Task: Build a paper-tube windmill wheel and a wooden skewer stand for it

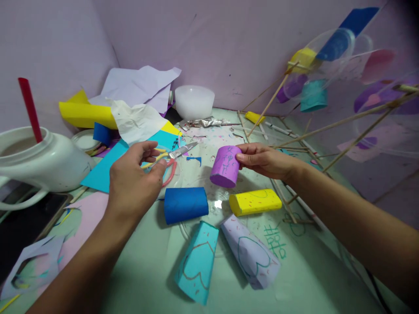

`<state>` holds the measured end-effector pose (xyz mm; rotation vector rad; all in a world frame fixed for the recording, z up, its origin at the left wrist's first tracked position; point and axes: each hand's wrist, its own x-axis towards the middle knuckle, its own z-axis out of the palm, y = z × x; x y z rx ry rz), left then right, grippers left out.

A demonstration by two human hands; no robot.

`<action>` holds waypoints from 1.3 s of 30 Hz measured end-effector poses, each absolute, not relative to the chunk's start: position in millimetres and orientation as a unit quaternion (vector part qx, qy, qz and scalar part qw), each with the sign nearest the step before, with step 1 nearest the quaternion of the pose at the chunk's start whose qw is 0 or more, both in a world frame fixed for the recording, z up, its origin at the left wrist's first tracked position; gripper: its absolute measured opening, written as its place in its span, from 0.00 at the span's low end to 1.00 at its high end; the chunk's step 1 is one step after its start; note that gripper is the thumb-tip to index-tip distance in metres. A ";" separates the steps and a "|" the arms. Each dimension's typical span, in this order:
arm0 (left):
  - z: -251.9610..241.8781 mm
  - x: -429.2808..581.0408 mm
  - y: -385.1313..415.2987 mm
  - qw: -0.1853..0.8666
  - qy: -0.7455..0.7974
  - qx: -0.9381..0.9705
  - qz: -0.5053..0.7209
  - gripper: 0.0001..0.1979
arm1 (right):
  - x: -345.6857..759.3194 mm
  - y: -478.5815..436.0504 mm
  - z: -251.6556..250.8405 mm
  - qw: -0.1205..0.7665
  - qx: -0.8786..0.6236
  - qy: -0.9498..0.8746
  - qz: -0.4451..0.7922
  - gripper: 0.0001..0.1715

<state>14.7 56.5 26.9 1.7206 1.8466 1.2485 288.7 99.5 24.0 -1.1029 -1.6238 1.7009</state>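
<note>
My right hand (262, 159) pinches the edge of a short purple paper tube (225, 166) with writing on its side, held tilted above the table. My left hand (139, 168) is curved with thumb and fingers apart, right at scissors (178, 152) with yellow and red handles. The thumb overlaps the red handle; whether it touches is unclear. Below the hands lie a blue paper tube (186, 205), a yellow one (255, 202), a turquoise one (198, 261) with a drawn heart, and a pale lilac one (250, 253), also with a heart.
At left stand a white pot (62, 161) with a red stick (30, 109) and a dark phone (32, 226). Behind are coloured paper sheets (104, 170), crumpled white paper (135, 120) and a white bowl (194, 102). A wooden stick frame (334, 126) with hanging paper pieces rises at right.
</note>
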 end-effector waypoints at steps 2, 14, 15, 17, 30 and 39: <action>26.7 14.6 56.6 0.164 0.647 0.603 0.437 0.18 | 287.4 98.8 22.5 0.268 -0.410 -0.604 0.629 0.10; 27.1 15.1 55.9 0.159 0.649 0.604 0.435 0.19 | 279.9 96.0 19.9 0.232 -0.403 -0.589 0.661 0.11; 27.1 15.2 56.0 0.160 0.649 0.604 0.434 0.18 | 279.9 96.3 19.4 0.231 -0.403 -0.590 0.661 0.11; 27.0 15.3 56.3 0.162 0.650 0.602 0.434 0.18 | 279.6 96.9 18.7 0.231 -0.401 -0.590 0.662 0.11; 25.8 14.9 57.1 0.161 0.655 0.604 0.425 0.19 | 276.7 99.5 14.0 0.216 -0.390 -0.604 0.661 0.13; 25.7 15.4 57.2 0.140 0.667 0.605 0.411 0.18 | 275.2 100.7 13.8 0.219 -0.405 -0.622 0.634 0.13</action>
